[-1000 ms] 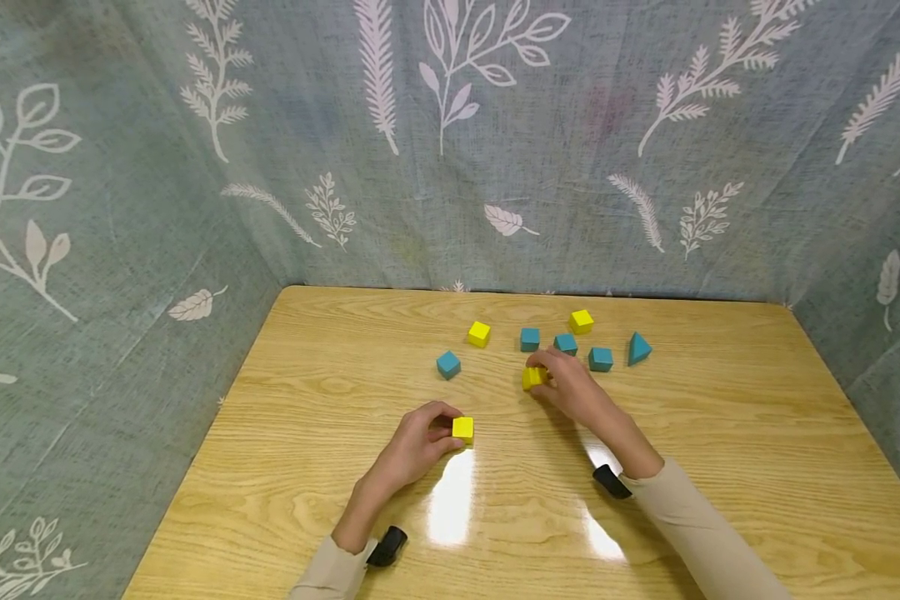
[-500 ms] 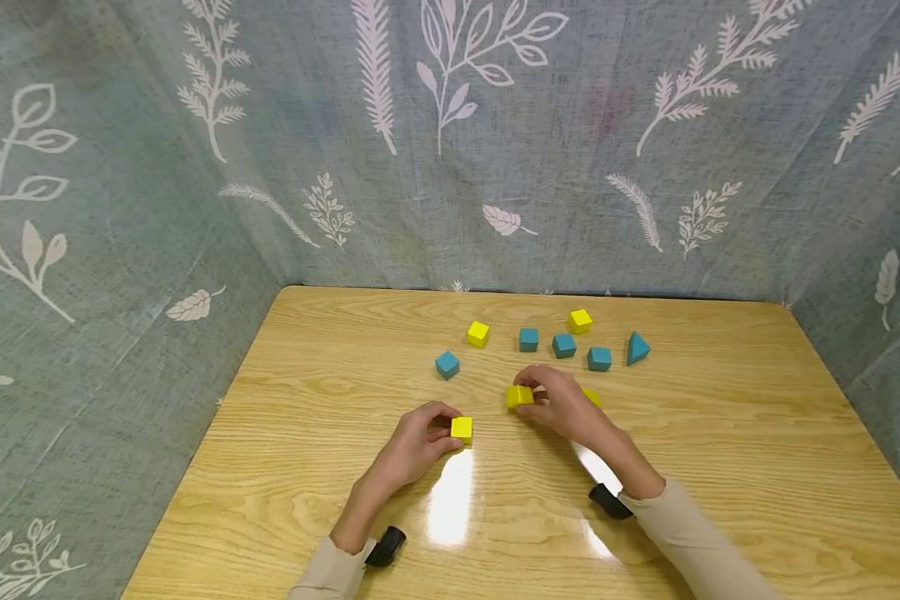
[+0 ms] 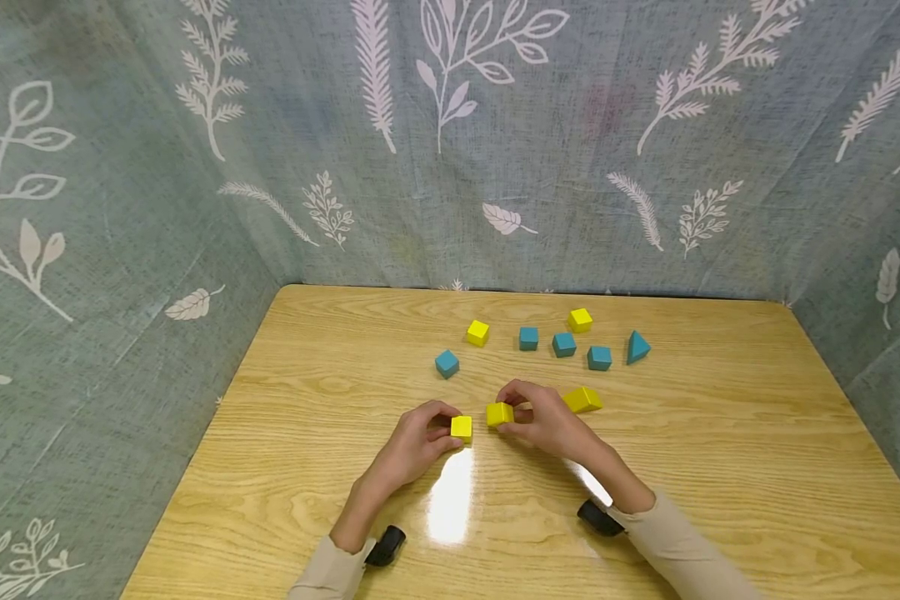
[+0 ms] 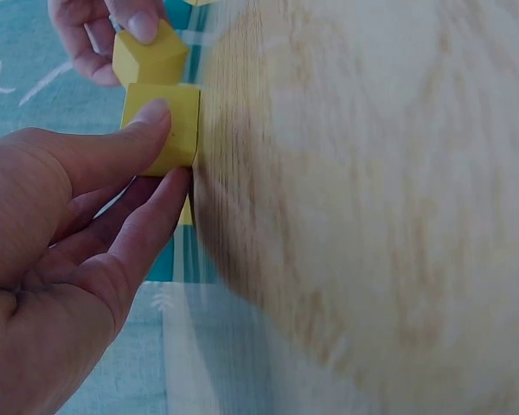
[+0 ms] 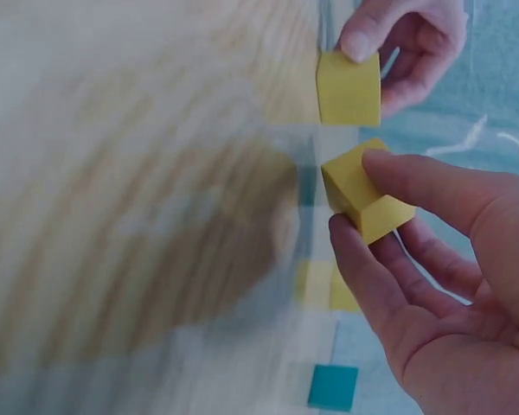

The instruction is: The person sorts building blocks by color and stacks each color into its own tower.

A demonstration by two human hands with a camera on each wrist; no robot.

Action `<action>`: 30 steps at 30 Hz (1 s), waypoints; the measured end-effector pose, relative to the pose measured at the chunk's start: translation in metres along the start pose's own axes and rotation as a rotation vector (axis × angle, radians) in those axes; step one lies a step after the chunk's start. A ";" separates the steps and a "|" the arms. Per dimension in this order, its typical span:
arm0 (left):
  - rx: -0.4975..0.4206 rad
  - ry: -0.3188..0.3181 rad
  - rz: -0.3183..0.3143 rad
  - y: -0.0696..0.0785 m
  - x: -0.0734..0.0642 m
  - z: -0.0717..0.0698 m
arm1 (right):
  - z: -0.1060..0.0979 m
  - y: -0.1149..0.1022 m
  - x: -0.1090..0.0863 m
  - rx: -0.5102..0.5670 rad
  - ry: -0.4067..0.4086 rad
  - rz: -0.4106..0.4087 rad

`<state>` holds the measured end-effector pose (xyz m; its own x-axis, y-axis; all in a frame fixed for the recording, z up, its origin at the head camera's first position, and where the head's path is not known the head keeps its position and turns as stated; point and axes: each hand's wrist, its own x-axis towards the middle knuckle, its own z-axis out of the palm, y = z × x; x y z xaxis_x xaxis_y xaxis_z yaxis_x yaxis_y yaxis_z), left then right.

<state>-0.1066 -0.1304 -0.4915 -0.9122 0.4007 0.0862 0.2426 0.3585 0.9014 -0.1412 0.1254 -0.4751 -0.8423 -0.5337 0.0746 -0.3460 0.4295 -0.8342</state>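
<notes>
Near the middle of the table, my left hand pinches a yellow cube between thumb and fingers; in the left wrist view this yellow cube sits flat on the wood. My right hand grips a second yellow cube a short gap to its right. In the right wrist view that second cube is tilted and raised off the tabletop, with the thumb on top and fingers beneath. Just behind the right hand lies a yellow wedge-shaped block, partly covered by the hand.
Farther back lie a blue cube, a yellow cube, a row of blue cubes, another yellow cube and a blue triangular block. A leaf-patterned cloth hangs around the wooden table.
My right hand has moved left and nearer with its yellow cube, towards the cube in my left hand. This uncovers the yellow wedge and a blue cube. The left hand stays put.
</notes>
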 end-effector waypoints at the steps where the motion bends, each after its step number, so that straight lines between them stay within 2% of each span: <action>1: -0.007 -0.001 -0.006 0.000 0.000 0.000 | 0.002 0.000 0.000 0.004 -0.005 -0.007; 10: -0.023 -0.003 -0.019 0.001 0.001 0.000 | 0.014 0.001 0.002 0.049 -0.043 -0.044; 15: -0.008 -0.004 -0.024 0.000 0.001 0.000 | 0.018 0.000 0.004 0.021 -0.047 -0.075; 26: -0.014 -0.011 -0.028 -0.001 0.000 0.000 | 0.024 -0.004 0.005 -0.050 -0.042 -0.080; 30: -0.016 -0.010 -0.028 0.000 0.000 0.000 | 0.022 -0.005 0.005 -0.078 -0.067 -0.090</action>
<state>-0.1065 -0.1304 -0.4918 -0.9154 0.3986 0.0566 0.2114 0.3562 0.9102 -0.1351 0.1046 -0.4823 -0.7778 -0.6192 0.1079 -0.4520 0.4318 -0.7805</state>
